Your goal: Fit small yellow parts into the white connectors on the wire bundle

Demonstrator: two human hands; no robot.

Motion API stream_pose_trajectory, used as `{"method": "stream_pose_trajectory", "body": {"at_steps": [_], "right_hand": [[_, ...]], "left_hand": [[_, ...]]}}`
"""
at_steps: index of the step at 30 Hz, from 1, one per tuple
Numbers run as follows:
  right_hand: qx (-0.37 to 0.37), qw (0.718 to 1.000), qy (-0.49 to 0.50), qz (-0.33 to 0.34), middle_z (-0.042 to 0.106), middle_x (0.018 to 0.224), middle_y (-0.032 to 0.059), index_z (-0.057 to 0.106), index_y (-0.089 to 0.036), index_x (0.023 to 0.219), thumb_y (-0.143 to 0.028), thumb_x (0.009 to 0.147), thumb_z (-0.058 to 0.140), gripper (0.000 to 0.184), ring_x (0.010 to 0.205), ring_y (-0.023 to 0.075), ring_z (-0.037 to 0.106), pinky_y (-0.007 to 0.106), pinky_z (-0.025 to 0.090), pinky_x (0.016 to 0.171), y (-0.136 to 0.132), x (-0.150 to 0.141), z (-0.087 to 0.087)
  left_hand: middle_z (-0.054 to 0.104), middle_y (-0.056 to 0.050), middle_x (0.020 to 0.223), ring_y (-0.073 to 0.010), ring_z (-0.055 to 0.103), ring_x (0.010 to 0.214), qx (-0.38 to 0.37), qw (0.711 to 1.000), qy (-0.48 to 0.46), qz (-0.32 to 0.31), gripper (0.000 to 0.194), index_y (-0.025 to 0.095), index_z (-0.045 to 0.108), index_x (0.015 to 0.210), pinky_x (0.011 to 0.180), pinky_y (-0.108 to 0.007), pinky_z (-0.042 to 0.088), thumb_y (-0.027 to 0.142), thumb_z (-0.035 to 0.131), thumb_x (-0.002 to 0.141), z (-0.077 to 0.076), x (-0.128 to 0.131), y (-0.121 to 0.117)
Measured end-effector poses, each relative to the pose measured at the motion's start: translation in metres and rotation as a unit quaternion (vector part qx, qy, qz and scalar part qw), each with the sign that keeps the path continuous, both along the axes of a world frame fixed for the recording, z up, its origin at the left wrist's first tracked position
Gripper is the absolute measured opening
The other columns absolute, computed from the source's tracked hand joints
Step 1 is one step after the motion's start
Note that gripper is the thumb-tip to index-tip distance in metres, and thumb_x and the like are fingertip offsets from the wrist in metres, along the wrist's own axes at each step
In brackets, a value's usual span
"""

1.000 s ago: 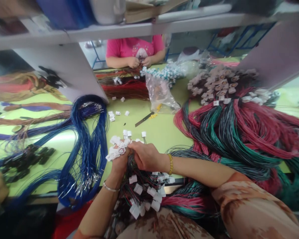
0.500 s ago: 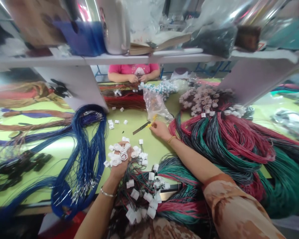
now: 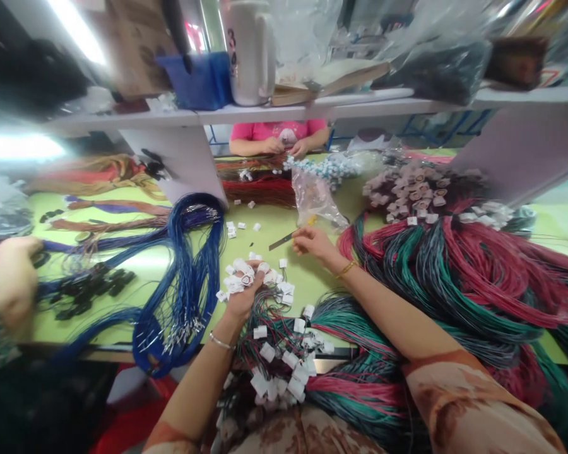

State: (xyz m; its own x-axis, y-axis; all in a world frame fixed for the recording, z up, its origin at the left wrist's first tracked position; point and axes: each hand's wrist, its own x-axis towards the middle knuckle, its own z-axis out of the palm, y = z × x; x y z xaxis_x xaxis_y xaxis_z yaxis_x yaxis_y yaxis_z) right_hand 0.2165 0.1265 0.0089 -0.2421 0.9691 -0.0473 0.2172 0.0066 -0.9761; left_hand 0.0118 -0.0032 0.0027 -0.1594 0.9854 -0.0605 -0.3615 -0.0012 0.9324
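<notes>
My left hand (image 3: 244, 301) is closed around a bunch of white plug connectors (image 3: 240, 277) with thin wires trailing down toward me. My right hand (image 3: 316, 247) is in a pinch above the table, with thumb and fingertips together; whatever is between them is too small or hidden. Beside its fingertips lies a thin dark blade-like strip (image 3: 281, 241). A small yellow piece (image 3: 312, 221) lies just beyond the knuckles, at a clear plastic bag (image 3: 315, 198). More wired white connectors (image 3: 291, 359) hang in front of my body.
Blue wire bundles (image 3: 175, 284) lie at left, near black connectors (image 3: 92, 287). Red, green and black wire coils (image 3: 454, 265) fill the right. A co-worker's hand (image 3: 9, 277) is at far left; another person (image 3: 279, 137) sits opposite. A shelf (image 3: 303, 113) crosses above.
The view has swung left. A co-worker's hand has come in at the left edge. The yellow bit that showed at my right fingertips is out of sight; my left hand still holds the connectors.
</notes>
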Motion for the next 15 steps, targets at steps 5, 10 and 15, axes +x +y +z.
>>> {"method": "stream_pose_trajectory", "body": {"at_steps": [5,10,15], "right_hand": [[-0.078,0.976,0.165,0.119,0.074,0.075,0.0053,0.067,-0.014,0.089,-0.034,0.072,0.081,0.030,0.059,0.0125,0.069,0.025,0.059,0.057,-0.035,-0.021,0.019],[-0.008,0.977,0.152,0.148,0.074,0.082,0.0049,0.061,-0.017,0.096,-0.039,0.083,0.074,0.029,0.062,0.0143,0.070,0.028,0.059,0.058,-0.063,-0.027,0.028],[0.242,0.959,0.035,0.141,0.069,0.080,0.0038,0.063,-0.018,0.094,-0.022,0.094,0.055,0.009,0.070,0.0145,0.067,0.029,0.055,0.067,-0.084,-0.032,0.036]], "left_hand": [[0.064,0.003,0.067,-0.0102,0.054,0.056,-0.026,0.999,-0.021,-0.008,0.045,0.017,0.068,0.087,0.055,-0.024,0.046,0.042,0.093,0.058,0.004,0.001,-0.001],[0.063,0.003,0.066,-0.0088,0.053,0.055,-0.027,0.999,-0.040,-0.007,0.048,0.015,0.067,0.085,0.052,-0.022,0.043,0.046,0.093,0.059,0.004,0.001,-0.003],[0.062,0.003,0.065,-0.0086,0.053,0.054,-0.019,0.999,-0.036,-0.005,0.045,0.015,0.066,0.084,0.052,-0.022,0.044,0.044,0.092,0.061,0.004,0.000,-0.005]]}}
